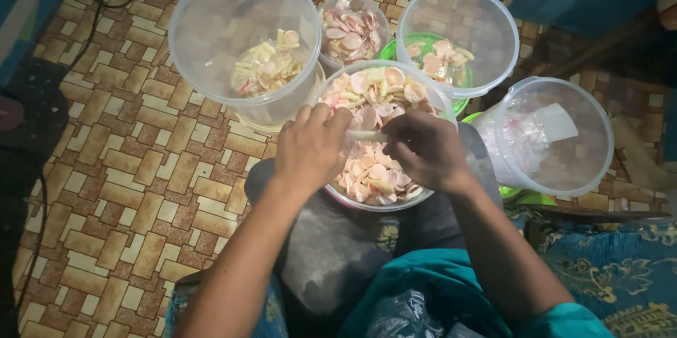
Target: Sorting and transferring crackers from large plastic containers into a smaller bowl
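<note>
Patterned brick-print floor [141, 169]: spread beneath everything. Clear tub [243, 41], yellowish chips inside: ahead of the left hand. Second clear tub [457, 38]: ahead of the right hand. Tipped tub [553, 137], plastic-lined: beside the right hand. Bowl of pink chips [377, 200]: directly under both hands. Left hand [310, 147] and right hand [423, 151]: closed upon one pale strip [368, 136], held between them.
</note>
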